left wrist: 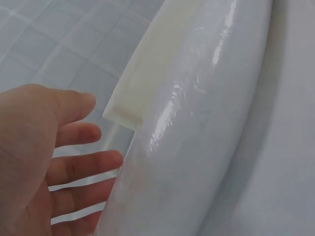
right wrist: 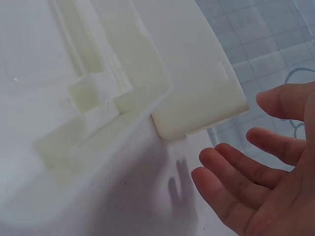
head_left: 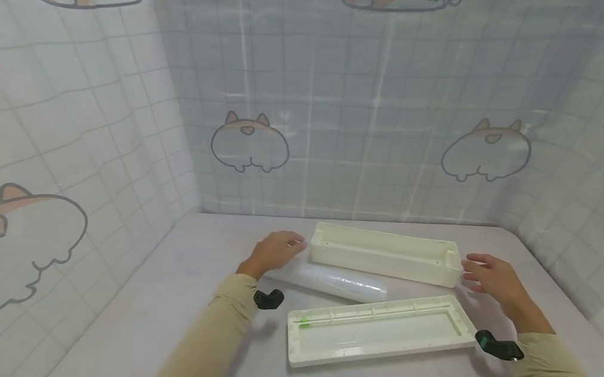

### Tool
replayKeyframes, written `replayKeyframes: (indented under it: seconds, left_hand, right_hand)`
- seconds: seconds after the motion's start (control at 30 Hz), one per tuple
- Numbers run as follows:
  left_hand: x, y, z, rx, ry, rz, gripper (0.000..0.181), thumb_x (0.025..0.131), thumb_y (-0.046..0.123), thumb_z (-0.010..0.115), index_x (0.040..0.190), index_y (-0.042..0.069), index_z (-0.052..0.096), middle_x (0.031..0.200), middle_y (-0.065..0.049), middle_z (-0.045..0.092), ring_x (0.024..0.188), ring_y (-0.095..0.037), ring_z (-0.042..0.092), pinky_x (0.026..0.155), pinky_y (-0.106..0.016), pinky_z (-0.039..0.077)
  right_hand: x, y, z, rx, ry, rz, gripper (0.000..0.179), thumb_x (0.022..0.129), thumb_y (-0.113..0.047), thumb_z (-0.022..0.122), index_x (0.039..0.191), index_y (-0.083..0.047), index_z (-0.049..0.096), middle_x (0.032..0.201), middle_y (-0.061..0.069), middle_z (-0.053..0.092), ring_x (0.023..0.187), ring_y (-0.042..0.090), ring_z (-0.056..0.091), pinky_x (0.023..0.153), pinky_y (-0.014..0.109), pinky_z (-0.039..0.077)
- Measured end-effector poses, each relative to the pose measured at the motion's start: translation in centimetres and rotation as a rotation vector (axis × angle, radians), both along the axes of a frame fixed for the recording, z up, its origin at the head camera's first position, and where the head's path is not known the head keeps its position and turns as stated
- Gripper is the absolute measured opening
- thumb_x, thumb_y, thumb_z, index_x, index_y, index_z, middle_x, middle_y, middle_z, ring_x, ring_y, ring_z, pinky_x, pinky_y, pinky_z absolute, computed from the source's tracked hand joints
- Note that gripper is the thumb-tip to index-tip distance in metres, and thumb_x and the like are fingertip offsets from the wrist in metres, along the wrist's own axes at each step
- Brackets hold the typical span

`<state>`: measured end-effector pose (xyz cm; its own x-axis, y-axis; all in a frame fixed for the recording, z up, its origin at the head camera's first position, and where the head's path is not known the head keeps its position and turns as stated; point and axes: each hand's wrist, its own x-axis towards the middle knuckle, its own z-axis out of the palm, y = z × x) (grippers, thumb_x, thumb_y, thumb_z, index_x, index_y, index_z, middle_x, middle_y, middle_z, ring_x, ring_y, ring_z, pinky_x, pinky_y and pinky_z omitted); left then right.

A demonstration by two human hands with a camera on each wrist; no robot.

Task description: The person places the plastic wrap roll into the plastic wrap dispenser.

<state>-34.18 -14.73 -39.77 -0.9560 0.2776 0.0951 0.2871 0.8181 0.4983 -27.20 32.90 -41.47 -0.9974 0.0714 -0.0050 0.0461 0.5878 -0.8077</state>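
Note:
A long cream plastic box point(head_left: 382, 260) stands open-topped at the back of the table, between the two hands. Beside its left end is my left hand point(head_left: 277, 251), fingers loosely spread and holding nothing. My right hand point(head_left: 496, 280) hovers by the right end, fingers relaxed, with a small gap to the box's corner point(right wrist: 202, 115) in the right wrist view. A roll of clear plastic film point(head_left: 337, 281) lies in front of the box, its left end close to the left fingers point(left wrist: 86, 164). Nearest me rests a shallow cream lid point(head_left: 380, 345), inner side up.
A thin rail with a small green slider point(head_left: 304, 321) runs along the lid's far inner edge. Tiled-pattern sheeting point(head_left: 364, 98) with cartoon dogs rises behind and at both sides of the pale table point(head_left: 132, 341). A black wrist camera point(head_left: 499, 346) overlaps the lid's right corner.

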Motion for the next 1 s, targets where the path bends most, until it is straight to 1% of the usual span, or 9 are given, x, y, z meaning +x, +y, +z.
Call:
replayKeyframes:
  seconds: [0.27, 0.37, 0.5, 0.63, 0.73, 0.83, 0.9, 1.0]
  left_hand:
    - [-0.7, 0.9, 0.0, 0.041, -0.043, 0.033, 0.046, 0.101, 0.046, 0.053, 0.134, 0.016, 0.064, 0.130, -0.007, 0.065, 0.121, -0.028, 0.058, 0.101, -0.054, 0.045]
    - [-0.9, 1.2, -0.1, 0.079, -0.064, 0.044, 0.048, 0.101, 0.044, 0.053, 0.136, 0.013, 0.062, 0.132, -0.009, 0.063, 0.123, -0.029, 0.057, 0.103, -0.052, 0.044]
    - [-1.2, 1.7, -0.3, 0.127, -0.088, 0.051, 0.051, 0.101, 0.043, 0.054, 0.140, 0.010, 0.058, 0.136, -0.012, 0.060, 0.126, -0.031, 0.055, 0.106, -0.051, 0.042]
    - [-1.6, 2.2, -0.6, 0.166, -0.133, 0.053, 0.055, 0.101, 0.043, 0.055, 0.145, 0.010, 0.053, 0.139, -0.013, 0.058, 0.128, -0.031, 0.053, 0.107, -0.050, 0.041]
    - [-1.6, 2.6, -0.5, 0.181, -0.166, 0.058, 0.058, 0.101, 0.043, 0.056, 0.148, 0.010, 0.048, 0.140, -0.015, 0.057, 0.129, -0.032, 0.053, 0.108, -0.050, 0.041]
    - [-1.6, 2.8, -0.3, 0.185, -0.184, 0.067, 0.061, 0.101, 0.043, 0.055, 0.151, 0.010, 0.044, 0.141, -0.016, 0.056, 0.130, -0.033, 0.052, 0.108, -0.050, 0.040]
    - [-1.6, 2.9, -0.2, 0.196, -0.194, 0.069, 0.061, 0.101, 0.042, 0.054, 0.152, 0.009, 0.042, 0.141, -0.017, 0.056, 0.127, -0.033, 0.055, 0.108, -0.050, 0.041]
    - [-1.7, 3.1, -0.3, 0.215, -0.215, 0.067, 0.060, 0.102, 0.040, 0.053, 0.152, 0.008, 0.041, 0.140, -0.018, 0.056, 0.118, -0.031, 0.061, 0.104, -0.049, 0.044]
  right_hand:
    - [-0.5, -0.1, -0.4, -0.097, -0.054, 0.031, 0.075, 0.106, -0.042, 0.047, 0.147, 0.016, 0.027, 0.141, 0.041, 0.042, 0.122, 0.048, 0.056, 0.087, 0.040, 0.057]
    - [-0.7, -0.2, -0.5, -0.117, -0.060, 0.036, 0.077, 0.105, -0.044, 0.047, 0.148, 0.016, 0.026, 0.143, 0.041, 0.041, 0.123, 0.048, 0.055, 0.088, 0.039, 0.057]
    - [-0.8, -0.3, -0.4, -0.128, -0.065, 0.041, 0.076, 0.105, -0.044, 0.047, 0.148, 0.016, 0.026, 0.144, 0.040, 0.039, 0.123, 0.048, 0.055, 0.087, 0.037, 0.057]
    - [-0.8, -0.3, -0.3, -0.135, -0.077, 0.040, 0.075, 0.106, -0.042, 0.047, 0.148, 0.016, 0.025, 0.144, 0.041, 0.039, 0.123, 0.047, 0.055, 0.088, 0.037, 0.057]
    - [-0.7, -0.4, -0.3, -0.133, -0.088, 0.040, 0.075, 0.106, -0.041, 0.047, 0.148, 0.016, 0.025, 0.144, 0.041, 0.039, 0.122, 0.047, 0.056, 0.088, 0.038, 0.057]
    - [-0.8, -0.4, -0.3, -0.128, -0.099, 0.039, 0.076, 0.106, -0.041, 0.047, 0.149, 0.016, 0.023, 0.144, 0.041, 0.039, 0.122, 0.047, 0.056, 0.089, 0.040, 0.056]
    - [-0.7, -0.4, -0.4, -0.132, -0.104, 0.040, 0.076, 0.106, -0.041, 0.047, 0.149, 0.017, 0.023, 0.144, 0.041, 0.038, 0.122, 0.046, 0.056, 0.090, 0.041, 0.056]
    - [-0.5, -0.5, -0.4, -0.141, -0.116, 0.037, 0.076, 0.106, -0.040, 0.047, 0.149, 0.018, 0.022, 0.143, 0.041, 0.039, 0.120, 0.045, 0.058, 0.090, 0.042, 0.056]
